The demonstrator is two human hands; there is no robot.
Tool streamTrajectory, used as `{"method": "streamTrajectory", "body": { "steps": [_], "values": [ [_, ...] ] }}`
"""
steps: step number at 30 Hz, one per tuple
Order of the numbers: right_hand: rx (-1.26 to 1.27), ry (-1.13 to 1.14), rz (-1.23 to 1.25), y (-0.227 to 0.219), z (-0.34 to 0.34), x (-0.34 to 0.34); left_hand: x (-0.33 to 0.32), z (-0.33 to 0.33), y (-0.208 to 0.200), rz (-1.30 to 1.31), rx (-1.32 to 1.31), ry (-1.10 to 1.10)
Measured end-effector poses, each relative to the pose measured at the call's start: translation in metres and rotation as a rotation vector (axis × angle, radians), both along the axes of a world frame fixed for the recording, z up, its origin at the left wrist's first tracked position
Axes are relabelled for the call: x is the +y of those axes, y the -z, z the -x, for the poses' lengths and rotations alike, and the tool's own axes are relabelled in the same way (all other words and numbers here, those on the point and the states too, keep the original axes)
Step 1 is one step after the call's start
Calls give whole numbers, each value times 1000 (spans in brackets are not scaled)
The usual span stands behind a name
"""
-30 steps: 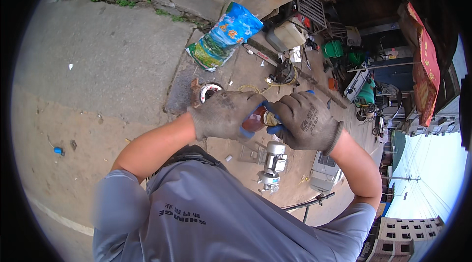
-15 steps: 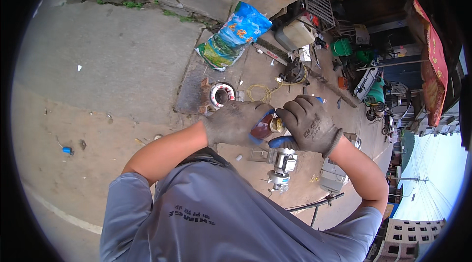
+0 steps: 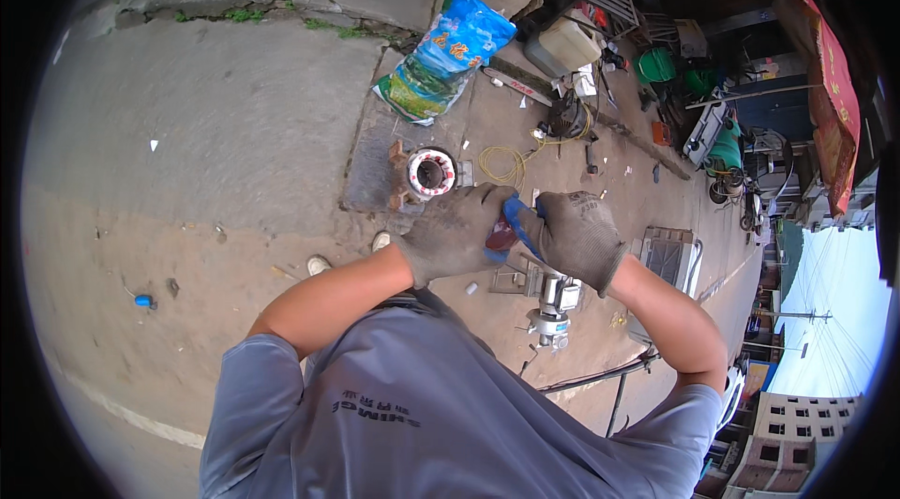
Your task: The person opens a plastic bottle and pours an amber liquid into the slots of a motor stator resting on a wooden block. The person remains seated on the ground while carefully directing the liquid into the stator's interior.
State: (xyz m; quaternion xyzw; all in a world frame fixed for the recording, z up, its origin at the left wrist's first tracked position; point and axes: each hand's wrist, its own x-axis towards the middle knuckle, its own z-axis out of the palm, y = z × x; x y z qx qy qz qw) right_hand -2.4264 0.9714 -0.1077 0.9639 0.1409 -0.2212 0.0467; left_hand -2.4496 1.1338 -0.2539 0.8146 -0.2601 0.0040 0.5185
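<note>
A small bottle or jar (image 3: 501, 237) of dark reddish-brown content is held in front of my chest. My left hand (image 3: 455, 235), in a grey glove with blue on the palm side, is wrapped round its body. My gloved right hand (image 3: 579, 238) is closed over the bottle's top end and hides the cap. Below the hands on the ground stands a ring-shaped part (image 3: 431, 173) with a red-and-white rim and a dark hollow, which looks like a motor stator. Bricks (image 3: 398, 176) sit beside it. A silver-grey motorised machine (image 3: 553, 307) lies beyond my right hand's underside.
A blue-green printed sack (image 3: 445, 59) stands beyond the ring. A yellow cord (image 3: 506, 166), a chainsaw (image 3: 567, 115) and a translucent jerrycan (image 3: 567, 44) lie to its right. Farther right are green buckets (image 3: 656, 65) and a grey metal case (image 3: 666, 260). A small blue object (image 3: 143, 300) lies left.
My right hand has turned and closed in over the bottle's top, so the yellowish cap that showed before is now covered. My left hand keeps its hold. The view has shifted slightly.
</note>
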Motion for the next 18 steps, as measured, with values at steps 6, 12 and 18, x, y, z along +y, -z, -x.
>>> {"method": "streamTrajectory", "body": {
  "steps": [6,12,18],
  "values": [
    [-221,-870,15,-15,-13,-5,21,-10,5,106,-117,194],
    [-164,-1097,-105,-12,-26,9,28,-4,0,183,-154,226],
    [-165,-854,-127,5,-14,12,34,9,2,186,-98,123]
  ]
}}
